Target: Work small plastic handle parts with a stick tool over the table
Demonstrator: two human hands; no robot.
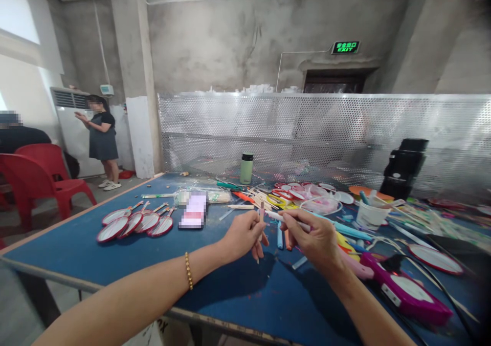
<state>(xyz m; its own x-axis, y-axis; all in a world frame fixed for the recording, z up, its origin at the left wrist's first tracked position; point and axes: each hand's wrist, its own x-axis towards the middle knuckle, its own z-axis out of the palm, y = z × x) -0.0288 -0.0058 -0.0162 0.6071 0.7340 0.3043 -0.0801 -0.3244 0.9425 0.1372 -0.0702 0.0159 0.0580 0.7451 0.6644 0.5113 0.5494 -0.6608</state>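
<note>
Over the front of the table, my left hand (247,233) pinches a small flat wooden stick (262,212) that stands upright between thumb and finger. Held like a pen in my right hand (312,236) is a slim white pen-like stick (274,215), its tip close to the wooden stick. Whether the two touch, I cannot tell. Below and between the hands lie a blue stick (280,235) and an orange one, partly covered by my right fingers. A phone (194,211) with a lit screen lies left of my left hand.
Several red-rimmed round paddles (112,229) overlap at the left. Behind my hands are loose sticks, yellow scissors (276,201) and a green bottle (246,169). A white cup (370,215) with tools and a purple device (410,289) with cables crowd the right. One person (102,131) stands far left.
</note>
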